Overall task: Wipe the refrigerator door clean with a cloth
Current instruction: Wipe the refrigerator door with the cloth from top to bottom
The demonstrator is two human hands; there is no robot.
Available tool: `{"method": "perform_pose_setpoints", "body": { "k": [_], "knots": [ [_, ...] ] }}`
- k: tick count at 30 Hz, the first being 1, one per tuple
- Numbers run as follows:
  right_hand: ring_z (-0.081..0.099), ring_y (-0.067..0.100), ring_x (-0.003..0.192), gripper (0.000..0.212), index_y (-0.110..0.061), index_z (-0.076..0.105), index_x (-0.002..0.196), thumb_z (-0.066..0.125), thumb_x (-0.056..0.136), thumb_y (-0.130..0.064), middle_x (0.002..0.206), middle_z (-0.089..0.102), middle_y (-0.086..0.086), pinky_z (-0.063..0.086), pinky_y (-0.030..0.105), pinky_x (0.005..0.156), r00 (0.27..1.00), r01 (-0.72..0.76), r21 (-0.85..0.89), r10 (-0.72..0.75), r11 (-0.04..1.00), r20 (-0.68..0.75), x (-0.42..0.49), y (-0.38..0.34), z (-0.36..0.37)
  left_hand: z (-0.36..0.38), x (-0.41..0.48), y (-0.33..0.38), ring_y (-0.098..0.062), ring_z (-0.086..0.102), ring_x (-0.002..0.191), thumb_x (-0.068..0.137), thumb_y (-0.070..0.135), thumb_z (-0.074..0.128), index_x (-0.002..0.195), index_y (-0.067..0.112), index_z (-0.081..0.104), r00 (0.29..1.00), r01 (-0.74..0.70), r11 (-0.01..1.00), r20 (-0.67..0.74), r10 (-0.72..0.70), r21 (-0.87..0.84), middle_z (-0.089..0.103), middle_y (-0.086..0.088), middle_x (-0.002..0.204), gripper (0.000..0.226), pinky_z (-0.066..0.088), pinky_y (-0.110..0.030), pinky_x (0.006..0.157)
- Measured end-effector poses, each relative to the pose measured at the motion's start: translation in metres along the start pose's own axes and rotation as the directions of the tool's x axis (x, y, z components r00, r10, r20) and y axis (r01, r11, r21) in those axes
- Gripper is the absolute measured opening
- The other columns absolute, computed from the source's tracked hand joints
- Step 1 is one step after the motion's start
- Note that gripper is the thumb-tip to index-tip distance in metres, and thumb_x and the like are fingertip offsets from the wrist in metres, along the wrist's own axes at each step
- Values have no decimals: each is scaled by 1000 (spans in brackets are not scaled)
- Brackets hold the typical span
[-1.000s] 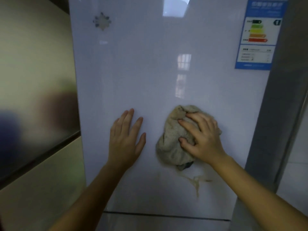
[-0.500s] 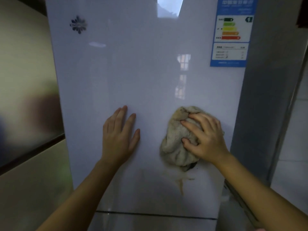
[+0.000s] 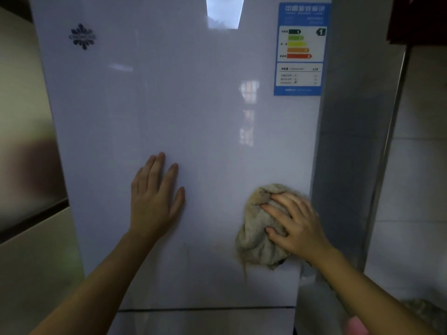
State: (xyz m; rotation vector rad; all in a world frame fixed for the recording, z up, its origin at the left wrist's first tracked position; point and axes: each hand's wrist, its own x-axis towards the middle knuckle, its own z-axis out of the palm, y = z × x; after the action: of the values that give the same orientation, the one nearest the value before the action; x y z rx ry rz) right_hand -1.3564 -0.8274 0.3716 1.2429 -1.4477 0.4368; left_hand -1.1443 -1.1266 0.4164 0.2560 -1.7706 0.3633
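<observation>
The glossy white refrigerator door (image 3: 183, 112) fills the view. My right hand (image 3: 296, 226) presses a crumpled beige cloth (image 3: 256, 233) against the door's lower right, close to its right edge. A thin brownish streak (image 3: 244, 267) runs down the door just below the cloth. My left hand (image 3: 154, 197) lies flat on the door to the left of the cloth, fingers apart, holding nothing.
A blue energy label (image 3: 301, 49) is stuck at the door's upper right and a dark logo (image 3: 82, 36) at its upper left. A seam (image 3: 205, 309) separates a lower door. The grey fridge side (image 3: 350, 141) and a tiled wall (image 3: 416, 165) lie right; a beige cabinet (image 3: 26, 165) stands left.
My right hand has slid the cloth down and right toward the door's edge, over the brown smear; only a thin streak shows below. The left hand stays flat on the door.
</observation>
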Motion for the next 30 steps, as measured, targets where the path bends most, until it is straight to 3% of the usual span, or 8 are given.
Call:
{"method": "perform_pose_setpoints", "body": {
  "k": [5,10,14,18,22,25,30],
  "knots": [
    [49,29,128,49,-18,67,131,62,90,-43,137,56,11,38,46,109,956,-288,26,289,957,-48,-22,-20,-3,-5,0,2,-37,30,150,98,38,51,147,11,46,1000,5,1000,27,-5,-4,32,-18,163,56,26,-50,120],
    [49,31,127,51,-15,69,128,61,90,-48,133,60,15,42,50,105,947,-322,33,323,946,-3,-24,-34,-4,-10,1,3,-37,30,150,98,39,50,147,10,47,998,15,1000,55,-15,1,32,-18,163,57,27,-50,119],
    [49,33,128,49,-13,70,125,64,89,-46,133,58,15,43,52,105,939,-333,49,336,942,-69,2,-26,-10,-11,1,2,-37,31,150,98,39,49,147,10,47,999,10,1000,45,-10,-6,33,-18,162,57,27,-50,119],
    [49,32,126,47,-13,69,125,70,85,-38,133,56,15,41,51,106,848,-477,122,492,870,-198,33,-23,-11,-10,0,4,-36,28,152,98,39,48,148,10,45,999,18,1000,43,-18,-10,31,-18,163,58,25,-49,121],
    [51,34,126,48,-11,69,124,79,80,-25,130,58,16,43,54,106,874,-426,93,436,900,-216,41,-37,-5,-9,-2,5,-37,27,152,99,40,47,149,9,44,998,31,999,56,-30,-11,29,-18,164,59,25,-51,121],
    [51,32,125,44,-11,69,125,73,85,-31,130,59,16,43,54,106,906,-378,65,384,923,-179,35,-36,-4,-8,-3,5,-37,27,152,99,39,47,149,9,44,998,23,1000,52,-23,-16,30,-19,163,59,25,-52,121],
    [49,30,127,45,-13,69,126,66,89,-38,132,58,14,41,51,107,901,-398,53,401,916,-164,25,-37,0,-7,-8,2,-35,25,153,100,39,46,150,10,41,998,14,1000,68,-13,-15,28,-18,164,59,20,-48,124]
  ]
}}
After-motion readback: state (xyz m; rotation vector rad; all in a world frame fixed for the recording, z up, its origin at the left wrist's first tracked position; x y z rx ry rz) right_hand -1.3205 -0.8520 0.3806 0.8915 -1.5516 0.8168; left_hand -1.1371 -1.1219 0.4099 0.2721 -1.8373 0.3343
